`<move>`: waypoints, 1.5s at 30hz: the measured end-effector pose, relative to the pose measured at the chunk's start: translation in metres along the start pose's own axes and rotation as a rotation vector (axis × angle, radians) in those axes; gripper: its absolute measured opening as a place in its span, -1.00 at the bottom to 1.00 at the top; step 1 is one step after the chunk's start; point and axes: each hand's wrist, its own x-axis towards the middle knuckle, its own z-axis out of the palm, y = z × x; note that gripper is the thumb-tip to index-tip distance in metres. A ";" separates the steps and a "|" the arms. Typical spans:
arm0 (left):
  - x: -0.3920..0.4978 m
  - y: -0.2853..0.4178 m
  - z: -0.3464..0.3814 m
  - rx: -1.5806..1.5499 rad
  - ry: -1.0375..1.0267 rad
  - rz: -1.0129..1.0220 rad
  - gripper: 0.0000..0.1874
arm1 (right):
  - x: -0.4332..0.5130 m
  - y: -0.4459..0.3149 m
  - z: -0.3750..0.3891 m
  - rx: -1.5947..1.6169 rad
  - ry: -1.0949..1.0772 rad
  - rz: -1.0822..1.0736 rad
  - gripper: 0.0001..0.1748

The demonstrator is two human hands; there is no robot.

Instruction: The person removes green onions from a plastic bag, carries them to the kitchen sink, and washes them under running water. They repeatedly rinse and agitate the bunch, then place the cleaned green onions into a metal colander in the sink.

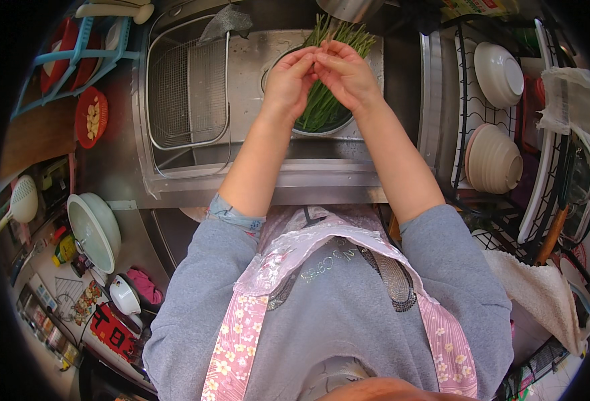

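My left hand (291,82) and my right hand (349,75) meet at the fingertips over the sink, thumbs and forefingers pinched together. Something thin may be between the fingertips, but it is too small to make out. Below them, a bundle of long, thin green stalks, like garlic chives (325,108), lies in a round bowl (320,133) with a pale rim. The stalks' ends stick out past its far side. The bowl stands in the stainless steel sink (262,42), partly hidden by my hands and forearms.
A wire mesh basket (207,80) hangs at the sink's left. Beyond my hands is a shiny metal cylinder (350,7). On the left are a red basket (105,118) with peeled garlic cloves and a pale green basin (94,233). A rack at right holds white bowls (499,75) and stacked beige bowls (495,159).
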 end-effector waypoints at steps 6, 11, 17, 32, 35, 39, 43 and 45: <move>0.000 -0.007 -0.002 0.107 -0.013 0.045 -0.81 | 0.001 0.002 -0.011 -0.012 -0.030 -0.017 -0.75; 0.015 -0.033 -0.033 0.329 0.076 -0.088 -0.63 | -0.006 0.010 -0.029 -0.292 0.256 0.033 -0.80; 0.056 -0.080 -0.102 1.538 0.184 -0.009 -0.06 | -0.012 0.027 -0.097 -0.593 0.656 0.270 -0.42; 0.068 -0.102 -0.068 0.157 0.099 -0.369 -0.44 | 0.023 0.057 -0.125 -0.734 0.415 0.154 -0.29; 0.042 -0.094 -0.039 0.053 0.144 -0.282 -0.49 | 0.011 0.021 -0.098 -0.795 0.296 0.160 -0.38; 0.019 -0.092 -0.019 -0.122 0.186 -0.263 -0.55 | 0.006 -0.024 -0.074 -0.851 0.174 0.401 -0.37; 0.005 -0.097 -0.035 -0.078 0.142 -0.616 -0.56 | 0.012 -0.023 -0.085 -1.142 0.193 0.640 -0.19; 0.011 -0.099 -0.054 0.041 0.174 -0.632 -0.54 | 0.017 -0.010 -0.100 -1.949 -0.004 0.753 -0.06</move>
